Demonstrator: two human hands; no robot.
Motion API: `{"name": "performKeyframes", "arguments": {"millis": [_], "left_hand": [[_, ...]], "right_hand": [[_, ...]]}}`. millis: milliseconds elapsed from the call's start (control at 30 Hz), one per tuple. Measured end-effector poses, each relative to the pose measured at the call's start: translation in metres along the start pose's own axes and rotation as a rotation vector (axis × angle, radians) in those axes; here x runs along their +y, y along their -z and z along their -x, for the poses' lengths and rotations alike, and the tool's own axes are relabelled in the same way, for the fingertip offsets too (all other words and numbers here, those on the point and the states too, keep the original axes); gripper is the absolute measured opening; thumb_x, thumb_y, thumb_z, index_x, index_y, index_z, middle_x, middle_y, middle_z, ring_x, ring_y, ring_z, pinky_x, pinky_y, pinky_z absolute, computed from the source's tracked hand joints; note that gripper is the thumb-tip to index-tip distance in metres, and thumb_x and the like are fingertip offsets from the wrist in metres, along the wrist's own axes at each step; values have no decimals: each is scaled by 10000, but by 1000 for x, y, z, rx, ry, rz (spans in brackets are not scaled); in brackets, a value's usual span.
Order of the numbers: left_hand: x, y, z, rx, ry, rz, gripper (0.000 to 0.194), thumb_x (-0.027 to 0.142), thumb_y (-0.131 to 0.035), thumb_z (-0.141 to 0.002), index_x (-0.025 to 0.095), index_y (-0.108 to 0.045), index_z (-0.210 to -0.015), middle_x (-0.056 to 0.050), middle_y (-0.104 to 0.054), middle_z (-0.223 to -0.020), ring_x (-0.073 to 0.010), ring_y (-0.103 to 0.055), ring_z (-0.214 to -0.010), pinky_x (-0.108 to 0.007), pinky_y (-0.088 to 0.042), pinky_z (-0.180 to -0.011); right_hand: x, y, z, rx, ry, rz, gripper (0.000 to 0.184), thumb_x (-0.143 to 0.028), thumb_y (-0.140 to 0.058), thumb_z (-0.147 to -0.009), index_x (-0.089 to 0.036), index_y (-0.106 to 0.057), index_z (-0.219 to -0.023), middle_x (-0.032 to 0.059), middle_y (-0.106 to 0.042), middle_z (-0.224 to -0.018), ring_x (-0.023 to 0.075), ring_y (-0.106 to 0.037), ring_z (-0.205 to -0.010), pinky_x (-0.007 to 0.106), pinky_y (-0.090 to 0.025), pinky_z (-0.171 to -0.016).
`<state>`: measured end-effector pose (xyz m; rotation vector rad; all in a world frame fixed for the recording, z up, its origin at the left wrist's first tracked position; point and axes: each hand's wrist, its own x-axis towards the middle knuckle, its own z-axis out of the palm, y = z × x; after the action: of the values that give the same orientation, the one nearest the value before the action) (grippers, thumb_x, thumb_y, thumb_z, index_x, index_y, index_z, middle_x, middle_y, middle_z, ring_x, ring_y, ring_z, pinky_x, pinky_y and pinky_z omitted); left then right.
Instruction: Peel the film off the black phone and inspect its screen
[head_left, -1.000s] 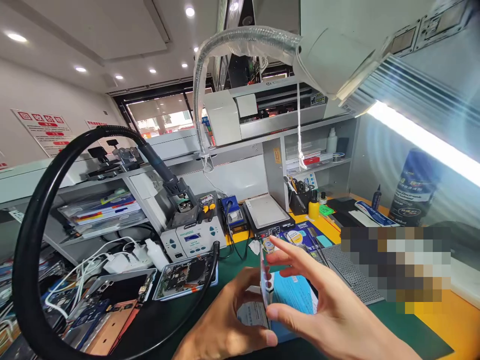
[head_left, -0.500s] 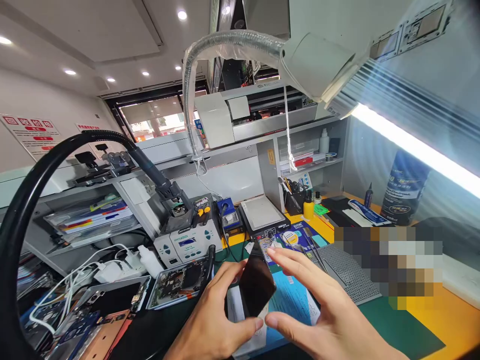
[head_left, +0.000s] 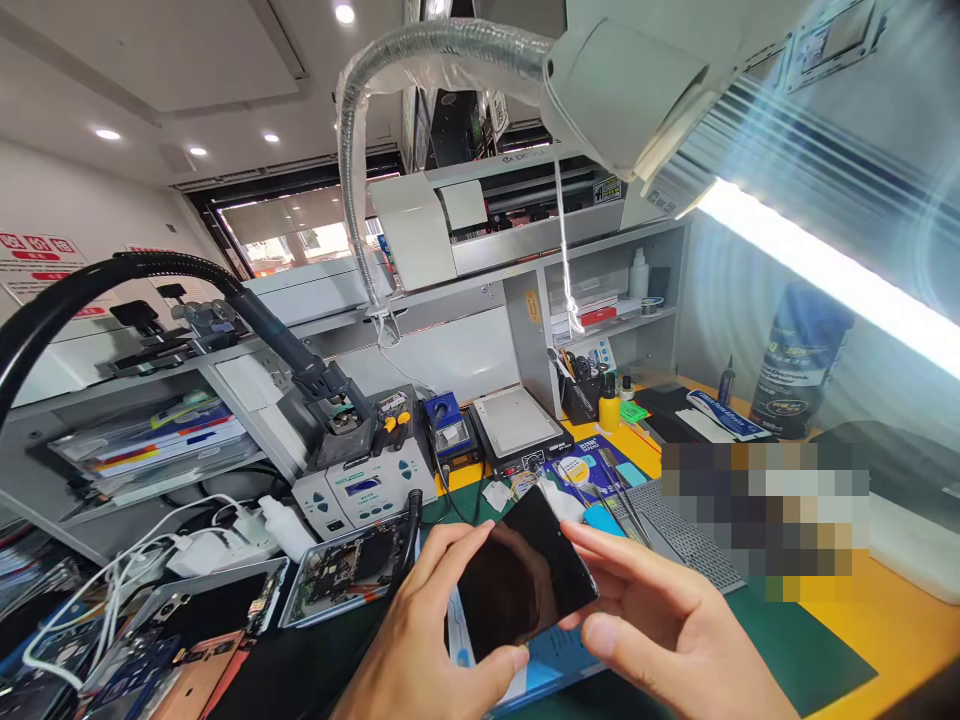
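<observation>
A black smartphone (head_left: 529, 575) with a dark, glossy screen is held up over the bench, its screen turned towards me. My left hand (head_left: 431, 625) grips its left side, with the thumb at the lower edge and the fingers along the upper left. At the other side, my right hand (head_left: 664, 620) has its fingertips against the right edge and behind it, while its thumb stands off near the lower right corner. Beneath the phone lies a blue and white printed sheet or packet (head_left: 551, 655), partly hidden by it.
Left stand a hot-air station (head_left: 367, 485), a tray of phone parts (head_left: 349, 560) and white cables (head_left: 127, 580). A heating plate (head_left: 521, 425) lies behind. Tweezers (head_left: 630, 505) rest by a grey perforated mat (head_left: 694, 540) at right. A lit lamp (head_left: 825, 270) hangs overhead.
The phone has turned from a steep, narrow angle to show its screen more broadly. My right fingers have come onto its right edge. The whole view has shifted slightly.
</observation>
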<state>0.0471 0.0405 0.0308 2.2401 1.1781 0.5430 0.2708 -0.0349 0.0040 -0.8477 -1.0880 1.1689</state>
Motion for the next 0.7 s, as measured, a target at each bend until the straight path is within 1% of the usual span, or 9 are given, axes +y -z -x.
{"name": "performKeyframes", "arguments": {"millis": [67, 167, 267, 367, 433, 500, 600, 700], "left_hand": [[1, 0, 1, -12, 11, 0, 775, 206, -706, -746, 370, -459, -1462, -7, -474, -1506, -223, -513, -1414, -394, -397, -1251], [3, 1, 3, -8, 25, 0, 774, 228, -727, -738, 384, -473, -1452, 9, -495, -1499, -211, -514, -1414, -368, -412, -1238], [4, 1, 2, 12, 15, -14, 760, 243, -722, -752, 384, -468, -1454, 12, -511, -1493, -199, -523, -1414, -357, -403, -1247], [3, -1, 1, 32, 6, -26, 769, 236, -713, -752, 384, -460, -1463, 12, -522, -1492, -200, -527, -1415, -378, -396, -1258], [2, -2, 0, 48, -9, -32, 770, 232, -716, -750, 398, -459, -1457, 25, -534, -1481, -189, -536, -1405, -374, -408, -1250], [1, -2, 1, 63, -22, -41, 767, 234, -723, -750, 404, -465, -1451, 31, -546, -1471, -182, -548, -1397, -364, -422, -1243], [0, -3, 4, 100, -40, -77, 764, 242, -716, -744, 380, -483, -1458, 7, -570, -1463, -201, -582, -1376, -385, -465, -1219], [-3, -4, 5, 159, -78, -138, 765, 251, -710, -735, 341, -503, -1466, -27, -602, -1449, -230, -625, -1342, -423, -527, -1169]], "right_hand": [[3, 2, 3, 32, 9, 100, 454, -402, -854, -890, -489, -728, -1317, -43, -716, -1422, 231, -726, -1202, 248, -614, -973], [9, 5, 8, 113, 54, 236, 409, -427, -863, -868, -464, -770, -1265, 3, -796, -1271, 228, -781, -1049, 259, -635, -926], [11, 6, 9, 132, 29, 239, 359, -461, -829, -894, -428, -790, -1250, 33, -842, -1079, 224, -802, -921, 255, -650, -854], [6, 5, 6, 106, -6, 222, 283, -516, -737, -960, -418, -807, -1216, 11, -844, -876, 207, -799, -847, 224, -637, -818], [0, 3, 3, 83, 12, 217, 245, -545, -693, -982, -408, -837, -1125, -10, -830, -790, 191, -790, -792, 203, -623, -796], [-5, 1, 1, 61, 20, 218, 261, -550, -663, -1000, -377, -857, -1019, -17, -826, -784, 179, -776, -769, 186, -603, -775], [-7, -1, 0, 28, 19, 229, 345, -533, -621, -1028, -317, -850, -886, -9, -824, -800, 173, -759, -769, 180, -579, -778], [-3, 0, 1, 32, 13, 232, 374, -531, -602, -1039, -302, -839, -862, 0, -823, -807, 178, -757, -786, 186, -580, -790]]}}
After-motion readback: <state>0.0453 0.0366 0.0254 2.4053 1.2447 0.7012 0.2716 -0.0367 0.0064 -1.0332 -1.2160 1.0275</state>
